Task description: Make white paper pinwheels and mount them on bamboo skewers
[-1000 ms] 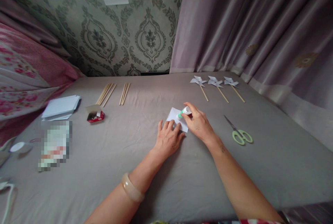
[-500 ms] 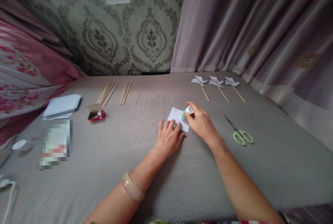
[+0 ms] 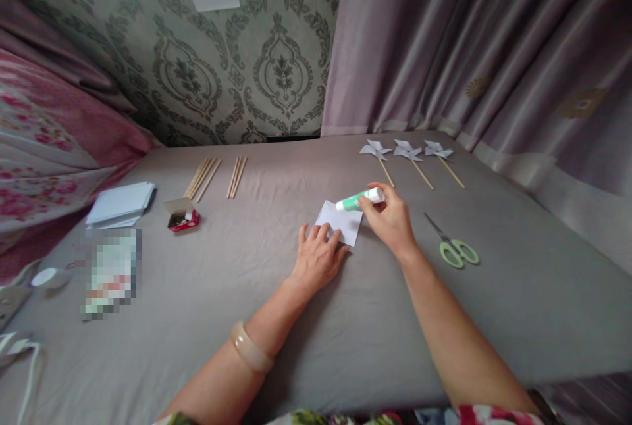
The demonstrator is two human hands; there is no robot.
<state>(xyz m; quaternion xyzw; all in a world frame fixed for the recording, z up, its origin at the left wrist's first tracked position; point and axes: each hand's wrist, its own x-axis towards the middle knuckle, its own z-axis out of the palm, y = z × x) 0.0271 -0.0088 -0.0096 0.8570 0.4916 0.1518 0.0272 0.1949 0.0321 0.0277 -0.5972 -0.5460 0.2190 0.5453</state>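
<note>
A small white square of paper lies on the grey cloth in front of me. My left hand rests on its lower left edge with fingers spread, pressing it flat. Above the paper's upper right side, my right hand grips a green and white glue stick. The stick is tilted nearly level, its white tip pointing left over the paper's far corner. To the right of my right hand lie scissors with light green handles, blades pointing away.
Three paper pinwheels on sticks lie at the back right. Several wooden sticks lie at the back left, near an opened small red box. A stack of white paper, a white roll and a white cable are at left.
My right hand has lifted the glue stick off the paper and turned it from steep to nearly level. My left hand stays on the paper. The view has shifted slightly.
</note>
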